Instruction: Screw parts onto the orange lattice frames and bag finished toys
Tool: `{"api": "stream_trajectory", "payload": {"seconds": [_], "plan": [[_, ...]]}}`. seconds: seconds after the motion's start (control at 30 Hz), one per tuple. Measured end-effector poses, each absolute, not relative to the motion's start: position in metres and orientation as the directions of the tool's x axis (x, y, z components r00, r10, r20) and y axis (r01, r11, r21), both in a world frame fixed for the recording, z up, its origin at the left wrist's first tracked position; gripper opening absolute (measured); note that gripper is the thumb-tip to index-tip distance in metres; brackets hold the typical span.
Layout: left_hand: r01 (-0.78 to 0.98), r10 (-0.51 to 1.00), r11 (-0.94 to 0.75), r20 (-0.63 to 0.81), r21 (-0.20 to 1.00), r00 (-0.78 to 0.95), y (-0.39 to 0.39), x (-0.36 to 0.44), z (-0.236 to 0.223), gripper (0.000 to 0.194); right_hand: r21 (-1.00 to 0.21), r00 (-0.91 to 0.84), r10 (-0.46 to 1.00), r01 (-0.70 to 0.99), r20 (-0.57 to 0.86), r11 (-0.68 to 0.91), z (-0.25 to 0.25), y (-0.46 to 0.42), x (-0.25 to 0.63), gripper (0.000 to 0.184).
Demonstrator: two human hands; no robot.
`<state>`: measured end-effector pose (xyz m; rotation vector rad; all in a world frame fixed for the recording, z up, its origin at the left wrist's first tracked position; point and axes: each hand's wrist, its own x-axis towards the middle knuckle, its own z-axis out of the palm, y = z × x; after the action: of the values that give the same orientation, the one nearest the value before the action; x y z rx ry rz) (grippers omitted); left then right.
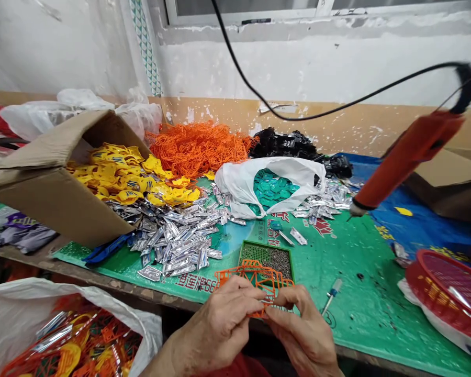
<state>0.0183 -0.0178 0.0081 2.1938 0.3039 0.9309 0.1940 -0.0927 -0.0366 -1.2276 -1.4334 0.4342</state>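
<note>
Both hands hold an orange plastic lattice frame [255, 273] at the table's front edge. My left hand [223, 319] is closed on its left part, the fingers bent over it. My right hand [304, 327] pinches the lower right part with thumb and fingers. Whether a small piece sits between the fingertips is hidden. Just behind the frame lies a green tray [293, 262] with many tiny metal screws [278, 259]. An orange electric screwdriver [408, 159] hangs by its cable above the table, to the right. A small screwdriver [332, 296] lies right of my right hand.
A tipped cardboard box [63, 204] spills yellow parts [129, 175] beside silver pieces [180, 241]. Behind are orange frames [198, 149], black parts [286, 144] and a white bag [235, 180] of teal pieces [272, 186]. A red basket [427, 293] stands right; an open sack [149, 324] sits front left.
</note>
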Motion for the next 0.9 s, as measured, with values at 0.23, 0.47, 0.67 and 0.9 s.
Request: {"api": "stream_trajectory", "payload": {"seconds": [0.23,0.47,0.67,0.9], "plan": [[-0.133,0.435,-0.729,0.604,0.672,0.668,-0.016,0.024,0.008,0.041,-0.905,0.183,0.894,0.203,0.41,0.373,-0.044,-0.098,0.195,0.016],[-0.152,0.467,-0.69,0.596,0.708,0.653,-0.015,0.025,0.003,0.037,-0.695,0.067,0.752,0.441,0.656,0.568,-0.035,-0.097,0.193,0.044],[-0.16,0.453,-0.687,0.589,0.709,0.669,-0.015,0.024,0.002,0.036,-0.614,0.063,0.684,0.506,0.727,0.606,-0.021,-0.092,0.187,0.038],[-0.136,0.449,-0.688,0.566,0.712,0.691,-0.013,0.024,0.004,0.032,-0.613,0.062,0.685,0.509,0.726,0.604,-0.024,-0.092,0.187,0.033]]}}
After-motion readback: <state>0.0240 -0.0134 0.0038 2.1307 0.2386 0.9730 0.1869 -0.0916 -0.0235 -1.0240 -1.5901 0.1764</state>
